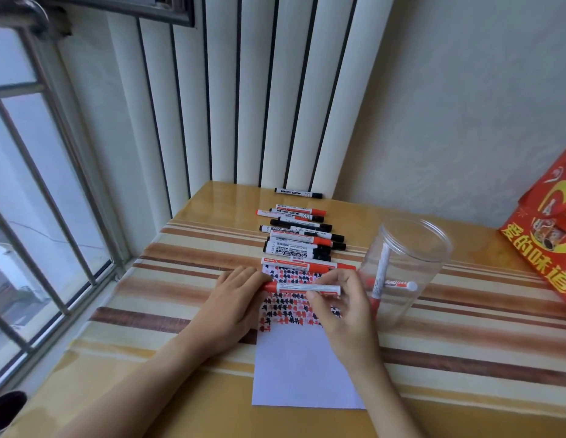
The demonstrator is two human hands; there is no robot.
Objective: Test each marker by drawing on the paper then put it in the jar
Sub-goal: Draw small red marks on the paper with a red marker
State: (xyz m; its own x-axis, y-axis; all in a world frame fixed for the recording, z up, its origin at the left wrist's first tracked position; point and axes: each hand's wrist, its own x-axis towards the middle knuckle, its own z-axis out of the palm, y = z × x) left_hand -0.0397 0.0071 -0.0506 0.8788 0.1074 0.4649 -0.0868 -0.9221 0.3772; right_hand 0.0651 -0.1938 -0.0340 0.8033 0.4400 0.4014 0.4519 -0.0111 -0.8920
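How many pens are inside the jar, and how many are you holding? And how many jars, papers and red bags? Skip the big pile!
Markers in the jar: 2
Held marker: 1
Jar: 1
Paper: 1
Red bag: 1
Total: 6

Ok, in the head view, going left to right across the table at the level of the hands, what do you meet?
Left hand gripping the red cap end → red marker held level over the paper → right hand pinching the barrel → clear jar holding markers → red bag.
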